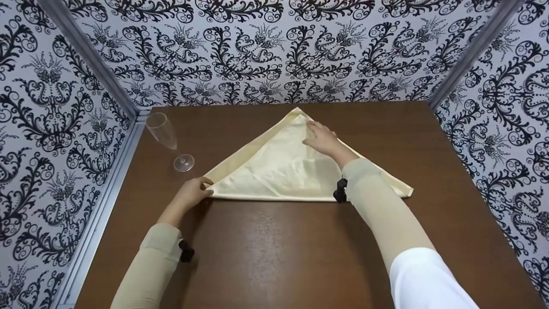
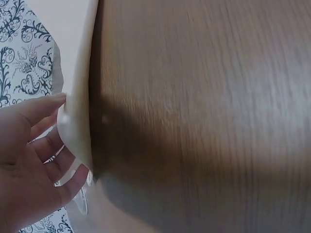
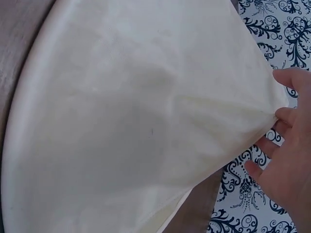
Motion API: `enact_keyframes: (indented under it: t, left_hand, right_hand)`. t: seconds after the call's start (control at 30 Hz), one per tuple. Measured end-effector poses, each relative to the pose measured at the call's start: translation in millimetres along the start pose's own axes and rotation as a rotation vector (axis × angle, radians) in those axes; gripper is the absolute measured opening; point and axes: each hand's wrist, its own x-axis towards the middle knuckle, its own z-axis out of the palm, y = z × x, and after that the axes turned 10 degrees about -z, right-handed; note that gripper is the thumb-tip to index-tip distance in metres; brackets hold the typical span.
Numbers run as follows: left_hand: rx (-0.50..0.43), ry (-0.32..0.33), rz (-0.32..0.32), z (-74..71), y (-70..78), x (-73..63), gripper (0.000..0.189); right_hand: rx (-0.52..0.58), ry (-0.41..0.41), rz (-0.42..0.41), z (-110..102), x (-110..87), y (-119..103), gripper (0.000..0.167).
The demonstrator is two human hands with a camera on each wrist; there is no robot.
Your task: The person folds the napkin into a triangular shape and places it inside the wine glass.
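A pale yellow satin napkin (image 1: 274,171) lies folded into a triangle on the brown table (image 1: 266,249), its fold toward me and its peak pointing away. In the head view, my left hand (image 1: 193,192) pinches the left corner. The left wrist view shows the thumb of that hand (image 2: 34,155) on one side of the napkin (image 2: 77,116) and fingers behind it. My right hand (image 1: 324,139) rests near the peak, fingers extended on the cloth. From the right wrist, fingertips of that hand (image 3: 286,141) touch the edge of the napkin (image 3: 146,121).
A clear champagne flute (image 1: 165,133) stands at the table's back left, just beyond my left hand. Patterned wall panels (image 1: 261,56) close off the back and both sides, with a metal rail (image 1: 98,206) along the left edge.
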Motion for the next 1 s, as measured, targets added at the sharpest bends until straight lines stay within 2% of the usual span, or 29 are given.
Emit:
enact_keyframes:
  t: [0.37, 0.57, 0.77, 1.0]
  left_hand:
    - [-0.033, 0.057, 0.000, 3.8, -4.4, 5.6, 0.019]
    - [-0.037, 0.069, 0.000, 7.9, -5.4, 12.4, 0.019]
    - [-0.024, 0.070, 0.006, 10.8, -10.2, 14.9, 0.018]
    - [-0.008, 0.070, 0.006, 11.4, -10.3, 16.0, 0.018]
  right_hand:
    - [0.050, -0.053, 0.063, 8, 18.3, 18, 0.078]
    - [0.108, -0.082, 0.053, 13, 21.7, 27, 0.081]
    - [0.201, -0.103, 0.002, 20, 19.4, 34, 0.087]
    - [0.230, -0.191, 0.012, 28, 21.4, 46, 0.097]
